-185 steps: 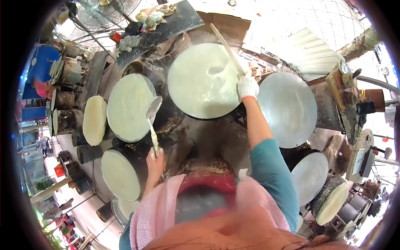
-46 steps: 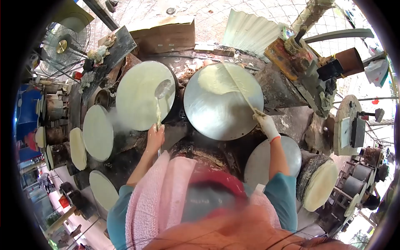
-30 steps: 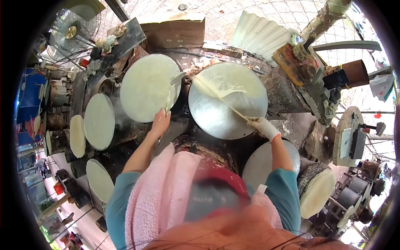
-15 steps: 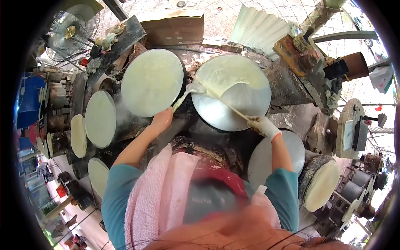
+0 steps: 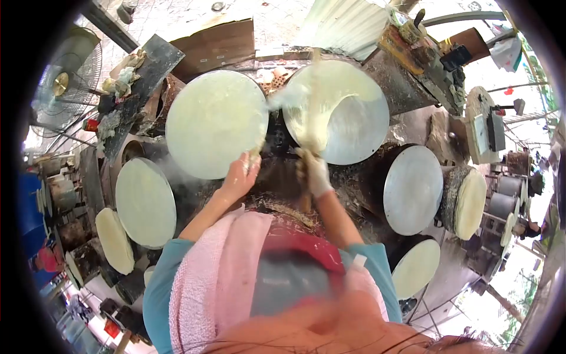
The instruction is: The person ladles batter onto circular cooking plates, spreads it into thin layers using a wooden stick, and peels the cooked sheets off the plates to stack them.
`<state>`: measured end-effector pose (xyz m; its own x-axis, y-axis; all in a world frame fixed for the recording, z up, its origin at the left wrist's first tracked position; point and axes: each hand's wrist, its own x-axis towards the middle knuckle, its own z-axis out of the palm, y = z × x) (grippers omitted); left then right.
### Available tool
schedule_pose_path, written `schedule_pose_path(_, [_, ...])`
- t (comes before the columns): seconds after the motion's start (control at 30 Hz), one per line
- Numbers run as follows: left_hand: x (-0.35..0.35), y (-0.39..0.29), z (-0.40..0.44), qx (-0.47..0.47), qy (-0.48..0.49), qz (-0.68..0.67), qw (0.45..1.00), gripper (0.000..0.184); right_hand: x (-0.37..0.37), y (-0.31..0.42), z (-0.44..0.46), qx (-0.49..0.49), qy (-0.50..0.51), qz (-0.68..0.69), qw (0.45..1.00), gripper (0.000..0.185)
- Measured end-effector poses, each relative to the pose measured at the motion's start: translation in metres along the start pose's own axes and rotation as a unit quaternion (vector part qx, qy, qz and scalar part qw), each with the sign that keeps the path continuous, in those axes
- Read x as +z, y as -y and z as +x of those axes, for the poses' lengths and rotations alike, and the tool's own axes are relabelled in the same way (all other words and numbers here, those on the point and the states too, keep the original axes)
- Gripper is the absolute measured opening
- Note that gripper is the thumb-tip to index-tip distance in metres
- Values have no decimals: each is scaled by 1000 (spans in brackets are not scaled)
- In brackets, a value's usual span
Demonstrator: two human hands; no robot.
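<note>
My left hand point(image 5: 243, 174), bare, is closed around the handle of a ladle point(image 5: 289, 96); its bowl is smeared by motion between two round griddles. My right hand point(image 5: 316, 172), in a whitish glove, grips a long thin wooden spreader point(image 5: 314, 94) that points away from me over the right griddle point(image 5: 361, 127). Pale batter point(image 5: 339, 76) coats that griddle's far and left parts, with a thick streak near the spreader, while bare metal shows at its lower right. On the left griddle point(image 5: 215, 127), pale batter covers the whole top.
Other batter-covered griddles stand at the left point(image 5: 145, 203) and lower right. A bare metal griddle point(image 5: 414, 190) is on the right. Beyond are a cardboard box point(image 5: 221, 50), a corrugated sheet point(image 5: 342, 26) and a fan point(image 5: 65, 82).
My right hand has moved left and nearer my left hand, swinging the spreader upright. Batter now reaches the right griddle's near left edge. The ladle has risen slightly; the view has shifted.
</note>
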<state>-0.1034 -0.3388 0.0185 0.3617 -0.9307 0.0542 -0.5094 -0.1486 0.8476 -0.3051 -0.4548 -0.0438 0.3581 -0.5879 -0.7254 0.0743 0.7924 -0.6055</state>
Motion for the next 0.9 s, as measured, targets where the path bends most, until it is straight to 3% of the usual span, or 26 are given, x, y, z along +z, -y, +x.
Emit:
schedule_pose_path(0.07, [-22,1,0,-90,-9,-53,994,23,46,-23,25,-38,-26,-23,999,28])
schedule_pose_path(0.13, [-33,24,-7,-97,-12,-73,993,22,35,-73,85,-82,-151,-168,971,36])
schedule_pose_path(0.2, [-42,43,-20,-114,-14,-81,990,21,30,-53,52,-81,-284,-295,909,39])
schedule_pose_path(0.27, [-51,53,-35,-138,-12,-75,987,19,-3,-66,43,-180,-311,-260,896,36])
schedule_pose_path(0.33, [-61,50,-44,-160,-6,-64,985,18,-16,-48,16,-160,-323,-194,913,31])
schedule_pose_path(0.37, [-63,47,-46,-151,-14,-54,987,17,-10,-31,0,-108,-294,-28,949,26])
schedule_pose_path(0.4, [-64,46,-50,-145,-22,-43,988,17,-11,-28,-4,-107,-277,14,955,22])
schedule_pose_path(0.47, [-60,50,-55,-144,-37,-52,987,17,-4,-31,-9,-112,-235,-52,964,24])
schedule_pose_path(0.5, [-59,48,-56,-137,-42,-34,989,17,-20,-47,6,-105,-191,-201,955,28])
schedule_pose_path(0.53, [-57,44,-59,-131,-47,-16,990,17,-21,-56,3,-279,-214,-456,817,34])
schedule_pose_path(0.57, [-55,37,-60,-146,-52,-28,988,18,-30,-55,-1,-197,-245,-492,812,35])
schedule_pose_path(0.6, [-52,29,-62,-153,-57,-32,986,18,-28,-39,-17,-114,-272,-522,800,36])
schedule_pose_path(0.73, [-39,17,-70,-177,-63,-55,981,17,-100,-11,-6,-166,-351,-467,795,37])
schedule_pose_path(0.8, [-30,11,-75,-211,-65,-89,971,16,-134,-17,24,-181,-293,-341,875,40])
schedule_pose_path(0.83, [-25,3,-77,-237,-68,-110,963,16,-104,1,-10,-121,-270,-285,912,44])
schedule_pose_path(0.87, [-21,-4,-77,-262,-70,-132,953,15,-103,-2,-14,-134,-222,-355,898,44])
schedule_pose_path(0.9, [-17,-13,-78,-276,-68,-145,948,15,-113,-23,-11,-209,-199,-462,838,38])
